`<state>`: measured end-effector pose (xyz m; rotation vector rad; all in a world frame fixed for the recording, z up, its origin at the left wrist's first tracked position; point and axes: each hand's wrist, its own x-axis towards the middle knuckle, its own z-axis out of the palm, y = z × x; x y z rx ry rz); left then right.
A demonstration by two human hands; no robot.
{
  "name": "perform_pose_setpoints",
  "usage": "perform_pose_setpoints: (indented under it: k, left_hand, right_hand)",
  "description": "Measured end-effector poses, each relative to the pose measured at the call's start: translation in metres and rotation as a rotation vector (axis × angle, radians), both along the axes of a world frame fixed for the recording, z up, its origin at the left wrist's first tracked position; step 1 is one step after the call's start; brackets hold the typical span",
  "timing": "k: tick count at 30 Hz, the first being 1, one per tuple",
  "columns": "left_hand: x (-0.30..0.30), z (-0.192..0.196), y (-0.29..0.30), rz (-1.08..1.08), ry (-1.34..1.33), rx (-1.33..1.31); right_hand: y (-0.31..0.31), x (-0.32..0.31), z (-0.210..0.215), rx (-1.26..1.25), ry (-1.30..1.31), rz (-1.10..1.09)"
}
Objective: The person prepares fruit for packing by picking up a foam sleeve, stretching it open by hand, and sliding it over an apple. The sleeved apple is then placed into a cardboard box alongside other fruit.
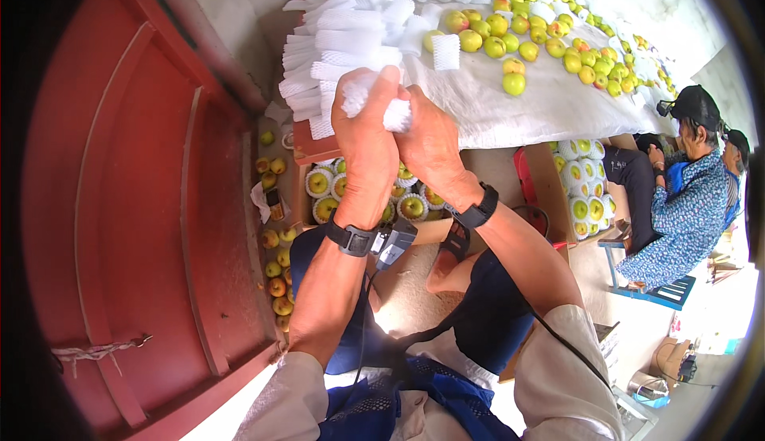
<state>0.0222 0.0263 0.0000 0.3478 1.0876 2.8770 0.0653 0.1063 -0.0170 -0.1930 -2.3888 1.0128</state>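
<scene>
My left hand (366, 126) and my right hand (431, 140) meet over the near edge of the table. Both are closed around a white foam net sleeve (397, 115), bunched between the fingers. Whether a fruit sits inside it is hidden by my hands. Just beyond lies a large heap of flattened white foam net sleeves (351, 39). A single sleeve (446, 52) stands apart on the white cloth (470, 114). Loose green and reddish apples (496, 47) spread to the right of the heap. Below my wrists, a cardboard box holds apples in foam nets (413, 207).
A second carton of netted apples (586, 190) stands to the right. Past it, a person in a patterned top (685, 210) sits on a blue stool (673, 291), with another person behind. Loose apples (279, 286) line the floor beside the red door (135, 202).
</scene>
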Motion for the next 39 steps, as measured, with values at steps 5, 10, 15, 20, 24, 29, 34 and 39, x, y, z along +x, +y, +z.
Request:
perform_pose_setpoints:
  k: [5,10,15,20,24,29,34,39]
  left_hand:
    - [-0.002,-0.003,-0.001,-0.062,-0.021,0.025]
    - [-0.004,0.000,-0.008,-0.147,-0.120,0.199]
    - [-0.006,0.000,-0.011,-0.225,-0.104,0.055]
    - [-0.005,0.002,-0.014,-0.257,-0.094,0.022]
    - [-0.003,0.002,-0.015,-0.330,-0.015,0.008]
    - [0.002,0.006,-0.016,-0.348,-0.065,-0.008]
    - [0.004,0.006,-0.016,-0.355,-0.103,0.046]
    - [0.008,0.012,-0.017,-0.381,-0.158,0.102]
  right_hand:
    - [0.003,-0.004,-0.002,0.081,-0.065,-0.015]
    - [0.006,-0.007,-0.012,0.118,-0.010,0.034]
    - [0.015,-0.011,-0.022,0.147,0.004,0.077]
    - [0.018,-0.009,-0.024,0.380,-0.099,0.083]
    - [0.019,-0.007,-0.030,0.353,-0.162,0.083]
    - [0.016,0.000,-0.031,0.189,-0.173,0.139]
    - [0.014,0.006,-0.034,0.115,-0.120,0.183]
    - [0.019,0.009,-0.044,0.006,-0.134,0.159]
